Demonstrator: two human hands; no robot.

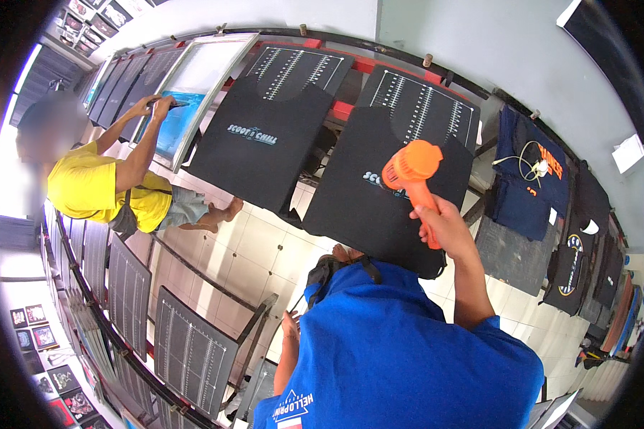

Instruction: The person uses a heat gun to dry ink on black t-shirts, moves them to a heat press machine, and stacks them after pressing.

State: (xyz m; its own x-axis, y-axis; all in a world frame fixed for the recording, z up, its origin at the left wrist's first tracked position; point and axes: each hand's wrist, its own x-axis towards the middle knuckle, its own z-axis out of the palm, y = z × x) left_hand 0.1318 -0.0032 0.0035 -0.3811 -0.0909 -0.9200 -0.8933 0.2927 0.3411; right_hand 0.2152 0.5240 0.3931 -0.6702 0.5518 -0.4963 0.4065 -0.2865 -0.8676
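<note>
My right hand is wrapped around the handle of an orange blow dryer. The dryer's head hangs over a black T-shirt spread on a printing board, partly covering the light-blue print on its chest. Low beside my body is my left hand, with its fingers curled at a thin dark strip too small to make out. To the left, a second black T-shirt with the same kind of print lies on its own board.
At the left, a person in a yellow shirt grips a tool over a framed screen with blue ink. Bare ruled boards stand at lower left. Navy garments with a pale cable lie at right. A dark rail runs behind.
</note>
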